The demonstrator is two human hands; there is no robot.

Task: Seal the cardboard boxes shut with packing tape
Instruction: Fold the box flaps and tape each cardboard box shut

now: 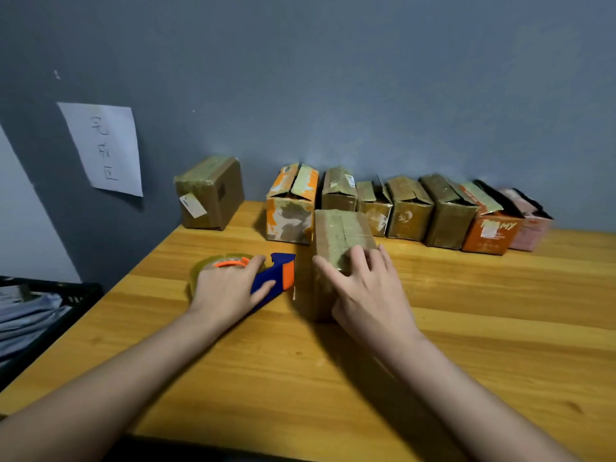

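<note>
Nearest us on the table (333,378) our right hand (370,295) is resting spread fingers on the taped box (336,238) while our left hand (226,288) is gripping the tape dispenser (273,278), so we're probably grabbing an unsealed box (291,208) from the back row next.

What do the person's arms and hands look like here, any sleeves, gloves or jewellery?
Both forearms are bare up to the frame edge: no sleeves in view. The left hand and right hand have no gloves, rings, watch or wristband. Fingers are uncovered, nails short and unpainted.
</note>
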